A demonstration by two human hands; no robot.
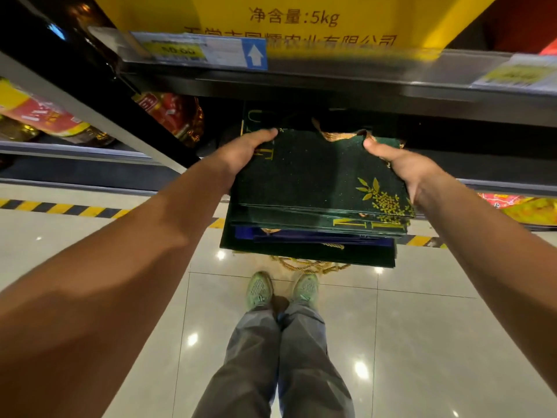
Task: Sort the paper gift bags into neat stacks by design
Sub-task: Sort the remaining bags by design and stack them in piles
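A stack of flat dark green gift bags (313, 176) with gold leaf print juts out from under a shelf at chest height. My left hand (244, 152) grips the stack's left edge, thumb on top. My right hand (401, 167) grips its right edge near the gold rope handles (337, 134). A blue gift bag (316, 236) lies between green ones low in the stack. More gold cord (307, 265) hangs below the bottom bag. Another green bag (256, 116) lies deeper in the shelf, mostly in shadow.
A metal shelf edge (331, 82) with price tags (199, 49) runs above the stack, a yellow 5kg package (295, 16) on it. Oil bottles (174, 116) stand at left. Tiled floor with hazard tape (69, 208), and my shoes (283, 289), lie below.
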